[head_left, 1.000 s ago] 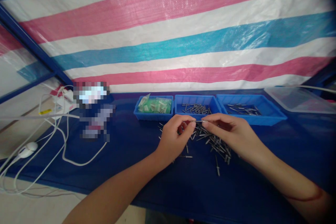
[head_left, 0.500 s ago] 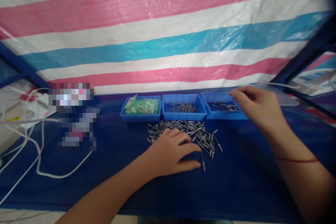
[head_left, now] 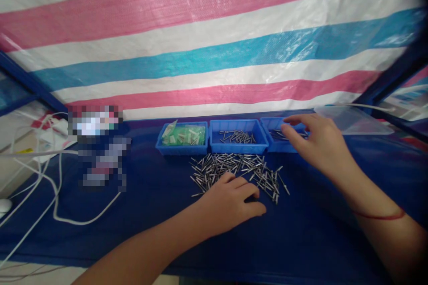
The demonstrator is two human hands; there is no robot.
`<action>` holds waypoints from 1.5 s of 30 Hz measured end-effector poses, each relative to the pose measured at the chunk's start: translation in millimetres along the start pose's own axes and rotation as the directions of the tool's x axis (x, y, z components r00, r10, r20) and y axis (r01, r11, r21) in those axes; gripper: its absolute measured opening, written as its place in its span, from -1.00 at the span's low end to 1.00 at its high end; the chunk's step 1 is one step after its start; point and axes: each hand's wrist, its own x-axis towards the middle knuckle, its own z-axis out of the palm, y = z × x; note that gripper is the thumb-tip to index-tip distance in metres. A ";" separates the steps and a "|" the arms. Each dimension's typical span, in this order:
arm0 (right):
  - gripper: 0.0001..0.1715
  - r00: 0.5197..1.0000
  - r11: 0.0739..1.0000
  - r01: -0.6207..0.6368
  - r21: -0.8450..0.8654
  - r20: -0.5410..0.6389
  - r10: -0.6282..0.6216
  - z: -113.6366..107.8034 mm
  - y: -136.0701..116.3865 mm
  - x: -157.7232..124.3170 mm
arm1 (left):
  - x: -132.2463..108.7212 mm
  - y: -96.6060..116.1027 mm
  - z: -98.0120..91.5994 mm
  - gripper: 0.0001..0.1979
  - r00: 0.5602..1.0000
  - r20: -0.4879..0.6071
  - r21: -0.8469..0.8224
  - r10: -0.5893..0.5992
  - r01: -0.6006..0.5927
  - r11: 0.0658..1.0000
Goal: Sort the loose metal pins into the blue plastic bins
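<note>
Blue bin [head_left: 281, 146] under curved right hand [head_left: 316, 142]

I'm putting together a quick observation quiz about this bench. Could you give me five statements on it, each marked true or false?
1. The left bin holds green packaging. True.
2. The right hand is at the left bin. False: it is at the right bin.
3. Loose metal pins lie in front of the middle bin. True.
4. The left hand is inside the middle bin. False: it is at the near side of the loose pile.
5. A red cord is on the right wrist. True.
</note>
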 end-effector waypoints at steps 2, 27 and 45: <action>-0.75 0.998 0.996 0.065 0.060 0.000 -0.065 -0.9 -19.4 -7.1 | 1.1 -2.8 -0.8 -0.82 0.999 -0.035 0.031 -0.003 0.004 1.000; -0.77 0.903 0.492 -0.401 0.773 0.423 0.073 11.3 -75.3 -39.3 | 9.0 -11.5 -6.0 -0.80 0.806 -0.251 -0.501 -0.537 0.367 0.784; -0.81 0.939 0.853 0.116 0.509 0.224 -0.262 1.3 -64.6 -29.7 | 3.4 -21.9 -11.3 -0.81 0.713 -0.264 -0.616 -0.649 0.393 0.683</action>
